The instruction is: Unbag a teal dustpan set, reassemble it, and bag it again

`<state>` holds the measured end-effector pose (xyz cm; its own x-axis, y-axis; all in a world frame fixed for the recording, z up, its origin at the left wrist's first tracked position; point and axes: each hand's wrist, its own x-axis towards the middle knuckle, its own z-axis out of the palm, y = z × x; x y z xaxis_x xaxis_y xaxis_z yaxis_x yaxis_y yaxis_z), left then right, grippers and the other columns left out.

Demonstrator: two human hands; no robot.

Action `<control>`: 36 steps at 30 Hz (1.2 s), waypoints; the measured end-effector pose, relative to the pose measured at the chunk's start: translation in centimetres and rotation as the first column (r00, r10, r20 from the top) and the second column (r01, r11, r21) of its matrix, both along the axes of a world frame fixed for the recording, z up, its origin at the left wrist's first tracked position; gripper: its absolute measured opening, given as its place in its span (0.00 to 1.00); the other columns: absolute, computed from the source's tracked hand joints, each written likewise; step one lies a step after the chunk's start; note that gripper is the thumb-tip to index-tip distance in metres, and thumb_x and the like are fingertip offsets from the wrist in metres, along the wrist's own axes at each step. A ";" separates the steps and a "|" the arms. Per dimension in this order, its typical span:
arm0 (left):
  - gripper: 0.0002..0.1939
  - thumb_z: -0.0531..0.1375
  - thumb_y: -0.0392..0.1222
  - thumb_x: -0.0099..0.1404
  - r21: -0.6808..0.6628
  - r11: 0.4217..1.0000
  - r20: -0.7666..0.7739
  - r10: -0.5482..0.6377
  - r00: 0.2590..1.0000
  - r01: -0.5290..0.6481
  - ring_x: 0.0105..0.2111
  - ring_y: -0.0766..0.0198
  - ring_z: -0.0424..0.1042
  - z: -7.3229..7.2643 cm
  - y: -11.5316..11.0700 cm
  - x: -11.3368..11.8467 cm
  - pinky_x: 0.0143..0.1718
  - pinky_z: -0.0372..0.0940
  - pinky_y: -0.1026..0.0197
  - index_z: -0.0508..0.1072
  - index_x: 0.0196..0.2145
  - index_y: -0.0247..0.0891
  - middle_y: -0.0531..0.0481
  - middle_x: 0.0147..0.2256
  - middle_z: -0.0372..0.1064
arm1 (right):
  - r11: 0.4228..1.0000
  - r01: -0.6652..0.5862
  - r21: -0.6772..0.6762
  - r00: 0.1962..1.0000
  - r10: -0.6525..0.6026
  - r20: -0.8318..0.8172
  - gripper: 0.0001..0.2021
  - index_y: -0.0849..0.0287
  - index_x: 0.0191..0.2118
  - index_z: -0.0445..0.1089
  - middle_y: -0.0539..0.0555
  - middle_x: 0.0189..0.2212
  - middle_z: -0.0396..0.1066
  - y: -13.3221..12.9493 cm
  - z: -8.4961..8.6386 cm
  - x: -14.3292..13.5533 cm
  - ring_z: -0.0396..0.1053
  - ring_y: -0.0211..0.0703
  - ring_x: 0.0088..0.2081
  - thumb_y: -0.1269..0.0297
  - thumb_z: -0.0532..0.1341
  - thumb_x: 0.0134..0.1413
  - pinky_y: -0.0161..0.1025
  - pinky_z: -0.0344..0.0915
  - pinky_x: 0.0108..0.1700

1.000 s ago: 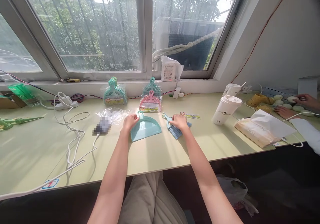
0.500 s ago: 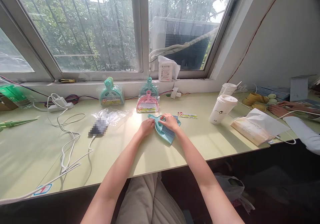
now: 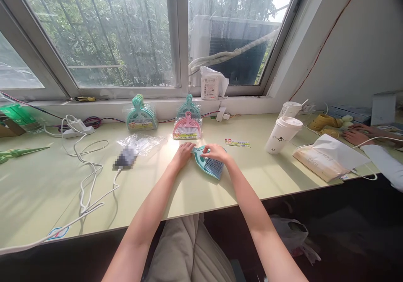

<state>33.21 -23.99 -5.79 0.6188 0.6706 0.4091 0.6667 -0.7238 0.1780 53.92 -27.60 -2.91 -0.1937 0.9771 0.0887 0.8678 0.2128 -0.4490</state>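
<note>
On the table in front of me lies a teal dustpan (image 3: 199, 159), tilted with its wide end toward the lower right. A small hand brush (image 3: 215, 167) with grey-blue bristles rests in it. My left hand (image 3: 183, 154) is closed at the dustpan's handle end. My right hand (image 3: 215, 152) pinches the upper part of the brush, its fingers partly covering it. A printed card label (image 3: 238, 143) lies just beyond my right hand. Behind stand a wrapped pink dustpan set (image 3: 187, 127) and a wrapped teal set (image 3: 189, 105).
More wrapped teal sets (image 3: 141, 114) stand at back left. Clear plastic wrap (image 3: 141, 143), a blurred device (image 3: 125, 157) and white cables (image 3: 90, 168) lie left. White cups (image 3: 283, 135) and a tissue pack (image 3: 317, 160) stand right. A co-worker's hands (image 3: 355, 135) are at far right.
The brush has settled into the dustpan, its bristles now lined up with the pan's wide end. My left hand has shifted slightly up along the handle. The camera view has tilted slightly.
</note>
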 end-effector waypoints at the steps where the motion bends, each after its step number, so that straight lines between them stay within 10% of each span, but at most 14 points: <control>1: 0.23 0.56 0.29 0.60 0.005 1.000 -0.001 0.007 1.000 -0.007 0.52 0.50 0.66 0.0 0.0 -0.1 0.51 0.61 0.49 0.67 0.53 0.38 0.40 0.49 0.68 | 1.000 -0.006 0.003 1.000 0.006 -0.001 0.10 0.53 0.34 0.74 0.48 0.38 0.76 0.0 -0.1 -0.1 0.71 0.43 0.40 0.53 0.65 0.51 0.34 0.58 0.36; 9: 0.16 0.52 0.28 0.63 0.218 0.976 -0.117 0.013 0.993 0.013 0.49 0.50 0.67 0.1 0.2 -0.6 0.54 0.57 0.49 0.73 0.43 0.38 0.41 0.45 0.70 | 0.979 0.021 0.201 1.000 -0.021 -0.004 0.08 0.52 0.35 0.75 0.50 0.43 0.71 0.6 -1.7 -1.5 0.69 0.41 0.44 0.55 0.63 0.55 0.34 0.61 0.39; 25: 0.14 0.51 0.30 0.64 0.084 0.996 -0.107 0.037 0.994 -0.028 0.42 0.51 0.71 -0.7 0.3 -0.2 0.46 0.64 0.51 0.77 0.39 0.37 0.39 0.38 0.72 | 0.988 0.050 0.144 0.999 -0.048 -0.016 0.08 0.55 0.35 0.73 0.52 0.40 0.73 1.0 -2.2 -2.2 0.70 0.43 0.42 0.58 0.62 0.51 0.34 0.60 0.40; 29: 0.18 0.54 0.30 0.62 0.102 0.991 0.159 0.066 0.985 -0.082 0.57 0.49 0.62 -0.2 -0.2 0.3 0.58 0.57 0.47 0.74 0.47 0.41 0.40 0.55 0.65 | 0.976 0.131 0.176 0.988 -0.113 -0.107 0.08 0.55 0.34 0.72 0.51 0.40 0.73 0.9 -2.1 -2.4 0.70 0.43 0.40 0.58 0.63 0.49 0.35 0.60 0.39; 32: 0.29 0.57 0.35 0.61 -0.092 0.989 0.583 0.148 0.799 -0.115 0.64 0.47 0.50 0.3 -0.5 1.5 0.62 0.50 0.42 0.61 0.60 0.43 0.41 0.64 0.51 | 0.927 0.287 0.243 0.941 -0.225 -0.253 0.09 0.55 0.35 0.71 0.51 0.41 0.73 1.0 -1.9 -2.5 0.70 0.43 0.40 0.56 0.62 0.51 0.36 0.61 0.40; 34: 0.30 0.55 0.42 0.64 -0.386 0.915 0.731 0.228 0.643 0.114 0.62 0.48 0.56 0.5 -0.7 2.4 0.59 0.56 0.43 0.55 0.63 0.44 0.41 0.62 0.55 | 0.877 0.392 0.279 0.891 -0.286 -0.353 0.10 0.55 0.37 0.70 0.51 0.41 0.73 1.1 -1.8 -2.7 0.70 0.43 0.40 0.55 0.60 0.54 0.37 0.62 0.42; 36: 0.28 0.53 0.49 0.66 -0.596 0.689 0.750 0.293 0.594 0.413 0.55 0.50 0.65 0.6 -0.9 3.1 0.53 0.63 0.46 0.55 0.62 0.45 0.41 0.57 0.62 | 0.860 0.418 0.292 0.866 -0.280 -0.414 0.11 0.55 0.38 0.70 0.52 0.41 0.72 1.3 -1.8 -2.8 0.69 0.42 0.40 0.54 0.60 0.54 0.38 0.63 0.44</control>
<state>36.28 -24.92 -5.23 0.3618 0.9144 0.1819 -0.0260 -0.1852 0.9824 51.16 -26.29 -4.67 0.2652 0.8570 0.4418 0.7169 0.1311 -0.6847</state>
